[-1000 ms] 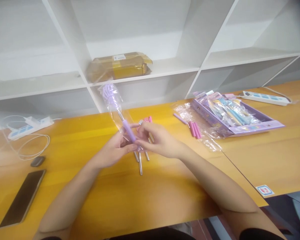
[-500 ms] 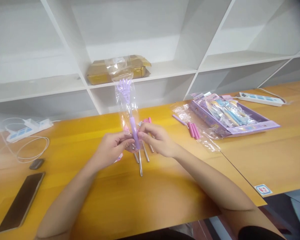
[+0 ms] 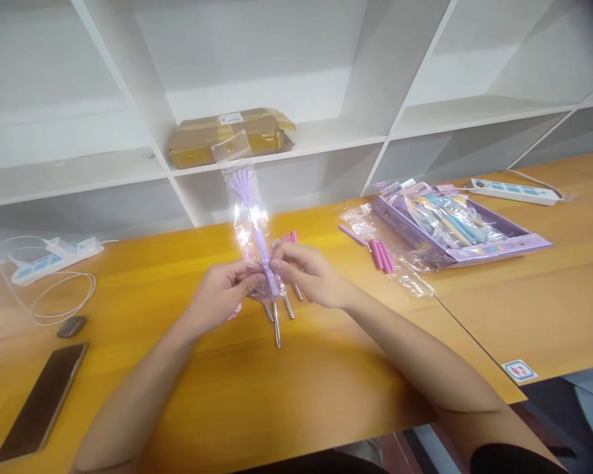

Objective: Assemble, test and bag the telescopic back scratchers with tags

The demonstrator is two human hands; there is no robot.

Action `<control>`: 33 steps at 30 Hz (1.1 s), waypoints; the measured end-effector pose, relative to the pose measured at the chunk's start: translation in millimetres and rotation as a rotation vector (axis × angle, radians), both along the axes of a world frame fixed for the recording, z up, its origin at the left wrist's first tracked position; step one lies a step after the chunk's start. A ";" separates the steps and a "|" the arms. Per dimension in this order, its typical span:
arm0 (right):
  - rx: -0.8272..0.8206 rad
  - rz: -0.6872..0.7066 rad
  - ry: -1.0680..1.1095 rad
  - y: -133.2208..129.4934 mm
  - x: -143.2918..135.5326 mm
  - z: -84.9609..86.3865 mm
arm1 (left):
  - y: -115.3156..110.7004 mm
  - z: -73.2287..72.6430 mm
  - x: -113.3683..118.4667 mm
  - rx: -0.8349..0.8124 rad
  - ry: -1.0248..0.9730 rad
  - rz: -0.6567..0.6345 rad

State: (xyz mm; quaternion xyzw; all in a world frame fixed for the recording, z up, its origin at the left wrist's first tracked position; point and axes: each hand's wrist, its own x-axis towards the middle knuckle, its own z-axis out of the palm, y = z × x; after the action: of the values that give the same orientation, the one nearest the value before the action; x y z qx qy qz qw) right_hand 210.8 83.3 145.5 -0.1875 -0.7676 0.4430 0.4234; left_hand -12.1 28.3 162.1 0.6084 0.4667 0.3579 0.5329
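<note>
A light purple back scratcher (image 3: 242,184) with a hand-shaped head is inside a clear plastic bag (image 3: 232,148), held up above the table. My left hand (image 3: 222,289) pinches the bag's left edge beside the handle. From the right, my right hand (image 3: 309,273) is closed on the bag at the purple handle, its thumb and forefinger pressed together. Behind and below them lie several metal rods (image 3: 277,332) and pink pieces (image 3: 290,237), partly covered by the hands and the bag.
To the right are a purple display box (image 3: 508,249) of bagged items, pink tubes (image 3: 381,255), a purple tube (image 3: 352,234) and loose plastic wrap (image 3: 412,283). A phone (image 3: 42,401), earbud case (image 3: 72,326) and power strip (image 3: 56,259) are on the left. A taped parcel (image 3: 188,141) rests on the shelf.
The bag's top has dropped away from the parcel's label and tilted slightly left. The purple back scratcher's head is a little lower. Both hands keep nearly the same position.
</note>
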 end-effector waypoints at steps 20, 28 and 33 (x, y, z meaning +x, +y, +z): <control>-0.007 0.041 0.023 9.9 4.5 -1.6 | -1.5 0.6 -2.5 0.103 0.052 0.013; 0.113 0.025 -0.117 4.5 2.0 -3.0 | -4.0 2.0 -1.2 0.160 0.095 0.014; 0.052 0.054 -0.085 2.3 -1.2 -6.2 | -5.9 3.7 -0.4 0.238 0.102 -0.028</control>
State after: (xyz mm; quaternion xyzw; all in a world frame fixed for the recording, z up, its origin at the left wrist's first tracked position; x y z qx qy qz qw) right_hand 209.6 85.6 139.3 -0.1742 -0.8010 0.4257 0.3831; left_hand -12.5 22.5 165.8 0.6912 0.4388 0.3719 0.4376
